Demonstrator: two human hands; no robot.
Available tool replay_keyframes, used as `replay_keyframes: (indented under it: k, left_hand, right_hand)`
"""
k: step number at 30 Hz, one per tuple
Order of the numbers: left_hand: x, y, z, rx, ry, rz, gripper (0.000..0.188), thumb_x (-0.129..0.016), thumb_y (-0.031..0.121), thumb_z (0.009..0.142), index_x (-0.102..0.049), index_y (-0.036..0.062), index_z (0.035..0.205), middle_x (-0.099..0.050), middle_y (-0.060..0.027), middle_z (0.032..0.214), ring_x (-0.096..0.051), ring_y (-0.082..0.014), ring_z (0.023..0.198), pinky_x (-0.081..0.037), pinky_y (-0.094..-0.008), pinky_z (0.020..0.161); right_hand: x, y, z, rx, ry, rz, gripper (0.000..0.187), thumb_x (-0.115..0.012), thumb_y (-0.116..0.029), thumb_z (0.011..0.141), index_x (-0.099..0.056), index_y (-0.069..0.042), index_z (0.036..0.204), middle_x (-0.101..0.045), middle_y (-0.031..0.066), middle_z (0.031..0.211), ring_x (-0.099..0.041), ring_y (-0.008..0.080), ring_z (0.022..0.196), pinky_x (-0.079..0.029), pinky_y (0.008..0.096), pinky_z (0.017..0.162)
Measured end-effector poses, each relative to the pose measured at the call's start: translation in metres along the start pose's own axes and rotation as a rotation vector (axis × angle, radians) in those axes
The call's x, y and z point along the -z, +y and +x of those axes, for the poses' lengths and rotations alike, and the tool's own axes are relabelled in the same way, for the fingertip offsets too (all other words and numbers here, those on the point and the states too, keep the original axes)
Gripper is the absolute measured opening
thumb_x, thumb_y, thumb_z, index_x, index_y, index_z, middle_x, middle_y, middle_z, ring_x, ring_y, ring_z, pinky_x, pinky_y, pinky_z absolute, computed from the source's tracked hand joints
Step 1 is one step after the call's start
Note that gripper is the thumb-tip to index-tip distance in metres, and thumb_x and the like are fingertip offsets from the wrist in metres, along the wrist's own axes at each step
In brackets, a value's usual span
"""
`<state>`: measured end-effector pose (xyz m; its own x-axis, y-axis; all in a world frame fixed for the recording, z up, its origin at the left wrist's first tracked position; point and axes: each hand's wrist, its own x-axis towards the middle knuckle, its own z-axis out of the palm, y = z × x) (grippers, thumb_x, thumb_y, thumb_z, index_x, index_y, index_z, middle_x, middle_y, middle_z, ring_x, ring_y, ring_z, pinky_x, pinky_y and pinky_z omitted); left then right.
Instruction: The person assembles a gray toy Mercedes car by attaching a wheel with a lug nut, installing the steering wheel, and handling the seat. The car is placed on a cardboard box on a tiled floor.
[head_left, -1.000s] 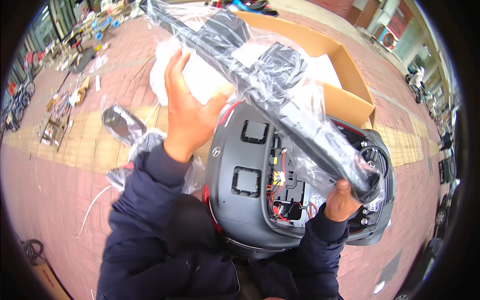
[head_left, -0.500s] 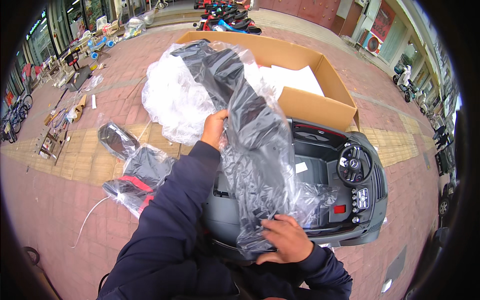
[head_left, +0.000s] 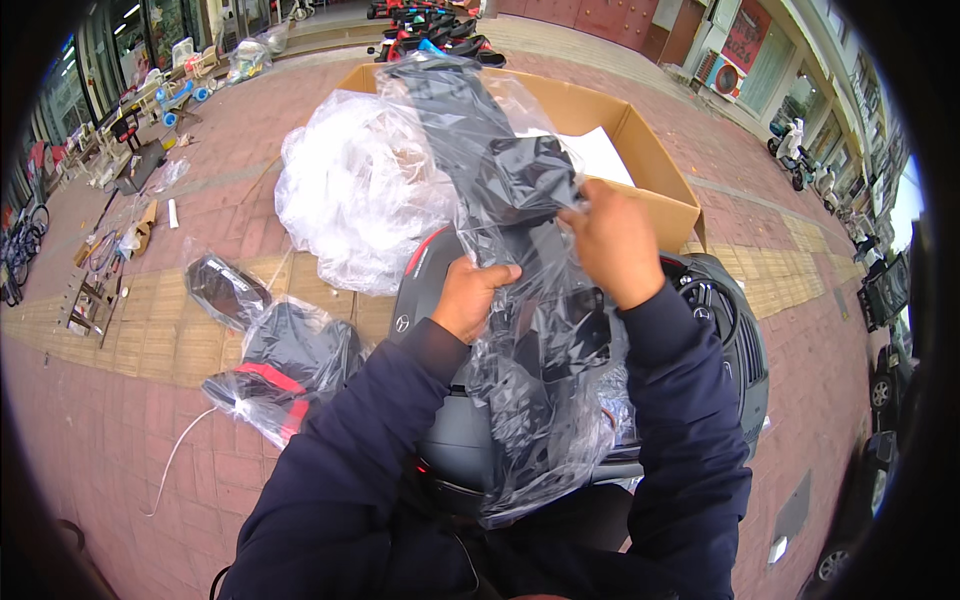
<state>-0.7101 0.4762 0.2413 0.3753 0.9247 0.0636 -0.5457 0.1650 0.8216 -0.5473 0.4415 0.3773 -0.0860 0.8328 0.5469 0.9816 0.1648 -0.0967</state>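
Observation:
A clear plastic bag (head_left: 560, 410) with black parts inside stretches from over the cardboard box's near side down to my lap. My left hand (head_left: 474, 298) grips its left side, thumb on top and fingers behind. On the other side my right hand (head_left: 615, 240) is closed on the plastic, its fingertips pinching beside a squarish black part (head_left: 530, 170). What exactly the black parts are, the film's folds hide. Beneath the bag stands a dark grey ride-on toy car (head_left: 455, 440), its seat area mostly covered and its steering wheel (head_left: 735, 322) partly behind my right arm.
Behind the car is an open cardboard box (head_left: 655, 200), with a heap of crumpled clear plastic (head_left: 360, 190) at its left. More bagged black and red parts (head_left: 300, 350) lie on the paving to my left. Farther off are red-black ride-on toys (head_left: 440, 30) and parked scooters (head_left: 790, 155).
My right hand has risen from the bag's lower end to its upper right side. My left hand has shifted right and lower, and the bag now lies wider over the car.

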Motion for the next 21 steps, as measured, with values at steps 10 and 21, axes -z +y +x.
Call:
replay_keyframes:
  k: [10,21]
  left_hand:
    - [-0.003,-0.004,-0.002,0.126,-0.235,-0.113,0.035,-0.064,-0.005,0.084,-0.061,-0.0032,0.119,-0.069,-0.0080,0.107,-0.067,-0.0172,0.093,-0.053,-0.0317,0.087]
    - [-0.005,-0.011,-0.009,0.249,-0.253,-0.005,0.039,-0.061,-0.007,0.082,-0.060,-0.0063,0.121,-0.070,-0.0121,0.107,-0.069,-0.0195,0.092,-0.055,-0.0332,0.084]
  right_hand:
    - [-0.034,0.081,-0.015,-0.294,0.012,-0.079,0.023,-0.065,-0.022,0.087,-0.066,0.000,0.079,-0.065,0.0254,0.079,-0.065,0.0436,0.081,-0.052,0.0476,0.072]
    - [-0.019,0.073,-0.035,-0.175,0.077,0.735,0.053,-0.078,-0.028,0.085,-0.060,0.003,0.124,-0.066,0.0107,0.077,-0.061,0.0179,0.070,-0.049,0.0362,0.066]
